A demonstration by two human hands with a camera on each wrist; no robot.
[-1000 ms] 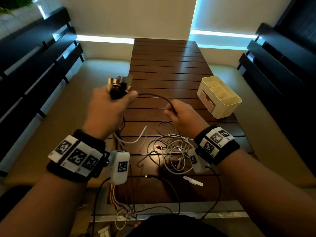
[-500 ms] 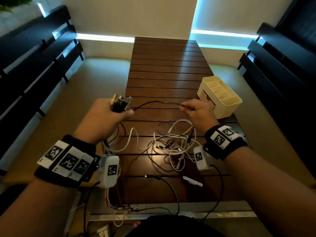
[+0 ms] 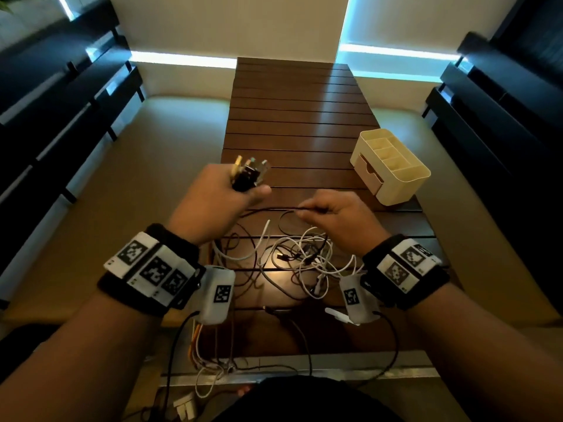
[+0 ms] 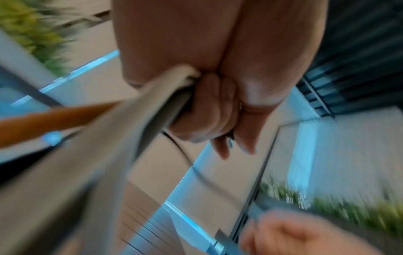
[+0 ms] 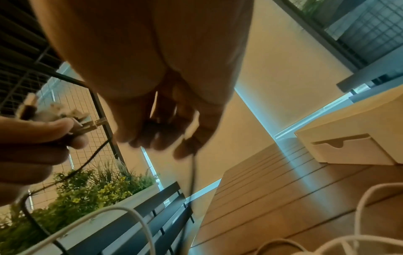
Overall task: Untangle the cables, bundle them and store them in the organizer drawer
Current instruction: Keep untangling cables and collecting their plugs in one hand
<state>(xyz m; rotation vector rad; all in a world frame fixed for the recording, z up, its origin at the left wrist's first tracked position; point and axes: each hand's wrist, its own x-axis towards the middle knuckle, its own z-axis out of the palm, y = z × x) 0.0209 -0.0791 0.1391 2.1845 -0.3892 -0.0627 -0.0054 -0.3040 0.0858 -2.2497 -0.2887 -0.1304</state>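
Observation:
My left hand (image 3: 225, 193) is held above the table's left edge and grips a bunch of cable plugs (image 3: 248, 173) whose ends stick up out of the fist. In the left wrist view its fingers (image 4: 209, 110) curl round several cables. A thin black cable (image 3: 274, 208) runs from that fist to my right hand (image 3: 332, 213), which pinches it at the fingertips. Below both hands a tangle of white and black cables (image 3: 298, 260) lies on the wooden table (image 3: 292, 123). The cream organizer (image 3: 393, 167) stands at the right, its drawer (image 5: 346, 148) closed.
A small white clip (image 3: 336, 315) lies on the table near my right wrist. More cables (image 3: 210, 360) hang over the near table edge. Dark benches (image 3: 499, 117) flank both sides. A planter with greenery (image 5: 87, 193) stands beyond the left side.
My right hand slid right along the black cable, drawing it taut, then came back toward the left hand. The left hand dipped and rose again, still holding the plugs.

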